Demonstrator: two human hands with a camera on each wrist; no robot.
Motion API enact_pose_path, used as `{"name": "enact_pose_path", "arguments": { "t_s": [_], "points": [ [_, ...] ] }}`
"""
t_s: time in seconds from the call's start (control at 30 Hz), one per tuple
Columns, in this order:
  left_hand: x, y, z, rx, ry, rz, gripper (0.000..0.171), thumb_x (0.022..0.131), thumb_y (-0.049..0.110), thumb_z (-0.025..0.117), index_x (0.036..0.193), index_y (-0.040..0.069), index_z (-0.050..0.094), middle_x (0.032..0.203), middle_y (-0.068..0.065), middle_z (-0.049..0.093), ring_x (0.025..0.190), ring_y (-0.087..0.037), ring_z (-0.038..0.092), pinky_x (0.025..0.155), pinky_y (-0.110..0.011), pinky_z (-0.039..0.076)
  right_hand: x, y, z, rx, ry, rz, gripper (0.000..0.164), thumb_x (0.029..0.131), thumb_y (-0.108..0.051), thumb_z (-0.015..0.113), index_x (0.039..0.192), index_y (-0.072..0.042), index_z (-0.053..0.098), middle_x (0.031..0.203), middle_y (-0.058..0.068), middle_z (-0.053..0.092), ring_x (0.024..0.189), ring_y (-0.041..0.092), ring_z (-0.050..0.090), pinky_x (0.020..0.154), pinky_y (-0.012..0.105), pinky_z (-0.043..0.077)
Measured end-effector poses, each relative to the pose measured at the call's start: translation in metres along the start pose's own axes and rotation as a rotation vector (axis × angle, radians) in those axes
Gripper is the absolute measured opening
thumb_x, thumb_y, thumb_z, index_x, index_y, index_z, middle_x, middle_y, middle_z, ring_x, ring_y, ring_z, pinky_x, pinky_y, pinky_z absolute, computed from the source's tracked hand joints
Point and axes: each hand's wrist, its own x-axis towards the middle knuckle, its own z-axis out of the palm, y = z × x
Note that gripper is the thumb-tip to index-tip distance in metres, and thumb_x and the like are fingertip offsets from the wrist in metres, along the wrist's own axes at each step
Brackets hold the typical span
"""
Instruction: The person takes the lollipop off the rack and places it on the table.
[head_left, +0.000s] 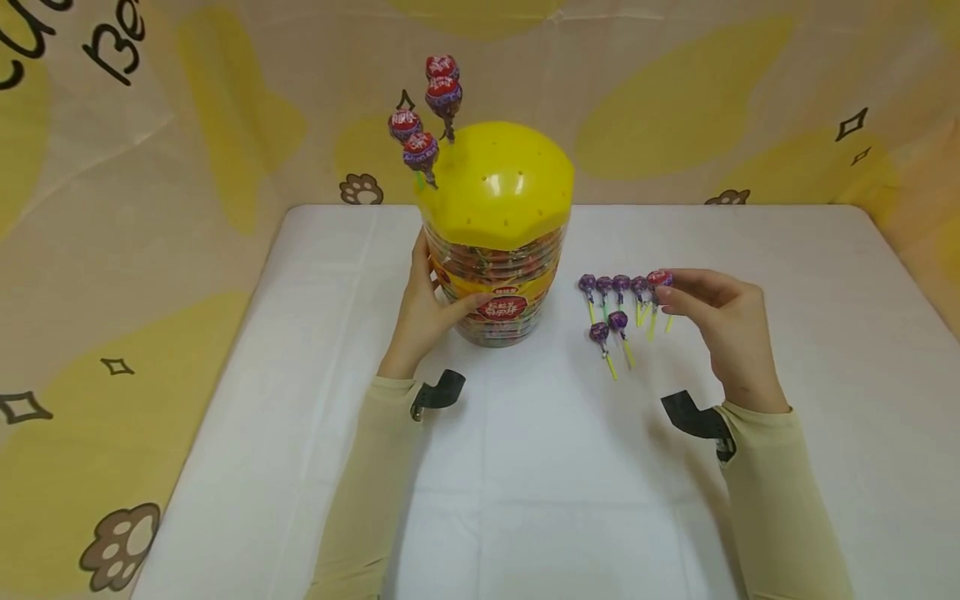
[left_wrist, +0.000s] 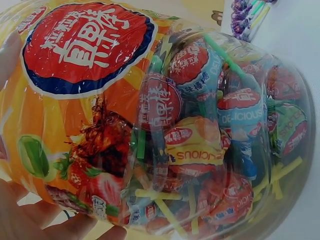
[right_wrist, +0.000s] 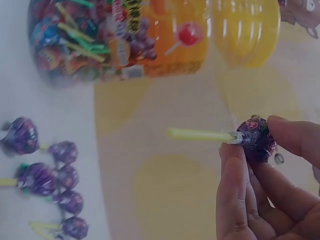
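Remote log: I have the left hand (head_left: 423,321) clamped around the jar (head_left: 510,304) at its 8 o'clock. Upright lollipops (head_left: 421,152) stand in the yellow lid (head_left: 510,183) toward 10–11. Loose purple lollipops (head_left: 621,283) lie on the table (head_left: 570,467); at their 3 o'clock, my right hand (head_left: 727,321) pinches the held lollipop (head_left: 660,279) by its head.

On the jar's (head_left: 495,258) label (left_wrist: 75,117), a red oval (left_wrist: 90,47) reads "真果棒" in large white characters, below smaller ones beginning "粒粒". Inside, a blue wrapper (left_wrist: 242,112) reads "DE-LICIOUS"; a yellow wrapper (left_wrist: 195,145) shows "LICIOUS". Black letters "Be" stand on the patterned backdrop (head_left: 300,50), cut off by the edge.
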Motion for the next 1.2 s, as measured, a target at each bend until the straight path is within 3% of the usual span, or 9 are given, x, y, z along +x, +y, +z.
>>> {"name": "enact_pose_path", "arguments": {
  "t_s": [0.3,0.5,0.77,0.87,1.2],
  "points": [
    [0.0,0.001,0.0,-0.001,-0.002,-0.007,0.104,0.08,0.022,0.077,0.152,0.021,0.002,0.154,-0.006,0.018,0.138,-0.026,0.025,0.109,-0.049,0.029,0.01,0.032,-0.014,-0.105,-0.045,0.158,0.012,0.085,-0.006,0.068,0.097,-0.005,0.071,0.084,-0.009,0.069,0.071,0.01,0.066,0.068,0.016,0.053],
    [0.0,0.002,0.0,-0.003,-0.003,-0.014,0.104,0.08,0.022,0.077,0.152,0.021,0.002,0.155,-0.006,0.017,0.138,-0.026,0.025,0.11,-0.049,0.029,0.017,0.056,-0.021,-0.264,-0.099,0.247,0.033,0.088,-0.014,0.067,0.112,0.008,0.061,0.087,-0.013,0.066,0.078,0.006,0.064,0.071,0.018,0.053],
    [0.001,0.001,0.001,-0.002,-0.003,-0.015,0.104,0.08,0.023,0.077,0.152,0.021,0.002,0.155,-0.005,0.017,0.139,-0.026,0.024,0.11,-0.048,0.028,0.021,0.08,-0.028,-0.275,-0.13,0.327,0.039,0.088,-0.017,0.068,0.111,0.013,0.056,0.082,-0.013,0.066,0.075,0.005,0.064,0.069,0.02,0.054],
    [0.001,0.001,0.001,0.0,-0.001,-0.01,0.104,0.08,0.023,0.077,0.152,0.021,0.002,0.155,-0.006,0.017,0.139,-0.027,0.024,0.11,-0.049,0.029,0.021,0.084,-0.029,-0.325,-0.122,0.338,0.04,0.088,-0.02,0.068,0.11,0.011,0.058,0.079,-0.015,0.065,0.072,0.004,0.064,0.067,0.018,0.053],
    [0.0,0.0,0.0,-0.005,-0.003,-0.019,0.104,0.08,0.023,0.077,0.152,0.021,0.002,0.155,-0.007,0.017,0.138,-0.028,0.024,0.11,-0.049,0.028,0.022,0.092,-0.028,-0.322,-0.112,0.371,0.042,0.088,-0.022,0.068,0.111,0.013,0.058,0.078,-0.016,0.064,0.071,0.003,0.063,0.068,0.015,0.053]
  ]
}}
